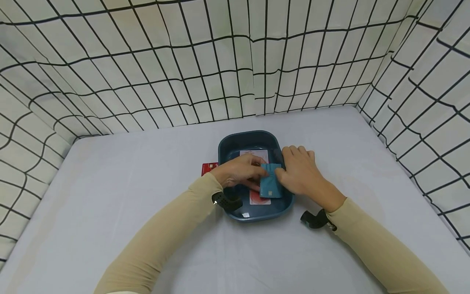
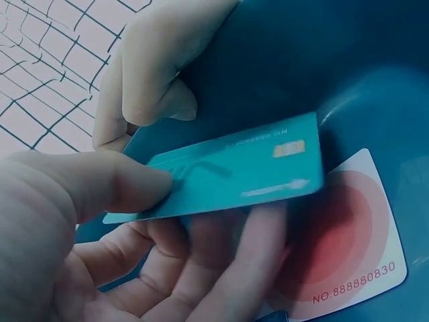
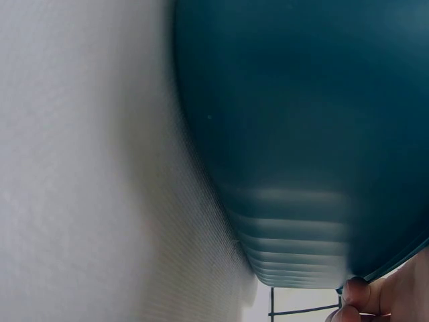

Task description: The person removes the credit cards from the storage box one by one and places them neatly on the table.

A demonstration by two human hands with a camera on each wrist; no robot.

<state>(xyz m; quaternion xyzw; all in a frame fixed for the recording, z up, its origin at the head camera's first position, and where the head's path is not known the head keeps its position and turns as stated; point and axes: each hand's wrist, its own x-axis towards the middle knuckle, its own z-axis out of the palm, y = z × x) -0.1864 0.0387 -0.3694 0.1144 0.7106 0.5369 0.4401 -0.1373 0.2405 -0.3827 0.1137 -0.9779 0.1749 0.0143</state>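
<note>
A dark blue plastic basin (image 1: 225, 143) stands on the table. My left hand (image 1: 240, 170) reaches into it and pinches a teal bank card (image 1: 271, 188), thumb on top and fingers underneath. In the left wrist view the teal card (image 2: 261, 164) shows its gold chip and is held tilted, overlapping a white card with red rings (image 2: 335, 241). At the basin's right side my right hand (image 1: 299, 169) grips the rim, and its fingertips (image 3: 355, 293) show along the basin's edge in the right wrist view.
Inside the basin lie a white card with red rings (image 1: 260, 200) and another pale card (image 1: 257, 153) near the far side. A red card (image 1: 209, 167) lies on the white table (image 1: 154, 171) beside the basin's left wall. Black wire grid (image 1: 220, 77) surrounds the table's far and side edges.
</note>
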